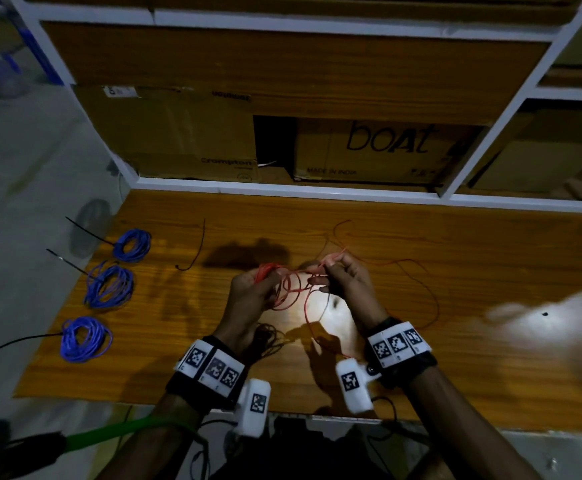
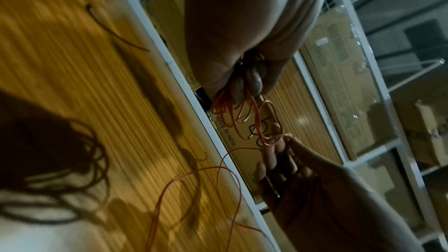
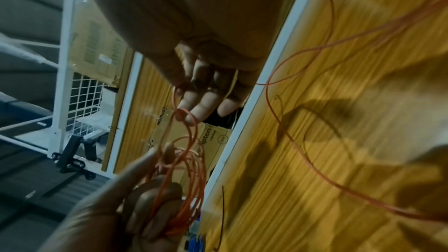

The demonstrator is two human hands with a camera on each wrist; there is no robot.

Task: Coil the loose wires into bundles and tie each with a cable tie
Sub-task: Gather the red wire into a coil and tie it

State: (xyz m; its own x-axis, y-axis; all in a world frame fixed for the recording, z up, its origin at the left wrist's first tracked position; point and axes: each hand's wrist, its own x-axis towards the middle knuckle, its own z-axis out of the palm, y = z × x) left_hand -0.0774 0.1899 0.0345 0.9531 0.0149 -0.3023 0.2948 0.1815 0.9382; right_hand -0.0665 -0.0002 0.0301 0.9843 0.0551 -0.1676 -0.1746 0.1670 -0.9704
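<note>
My left hand (image 1: 253,289) grips a partly wound coil of thin red wire (image 1: 287,289) above the middle of the wooden table (image 1: 490,358). In the left wrist view the curled fingers (image 2: 254,78) hold the red loops (image 2: 244,120). My right hand (image 1: 341,278) pinches a strand of the same red wire (image 3: 191,125) just right of the coil. The wire's loose tail (image 1: 424,289) trails over the table to the right. Three blue wire bundles (image 1: 109,284) lie at the table's left edge, each with a black cable tie. A loose black cable tie (image 1: 197,249) lies behind my left hand.
White shelving (image 1: 317,190) with cardboard boxes (image 1: 369,150) runs along the table's back edge. A bright patch of light (image 1: 539,327) falls on the right of the table. A green strap (image 1: 116,431) crosses below my left forearm. Grey floor (image 1: 15,188) lies to the left.
</note>
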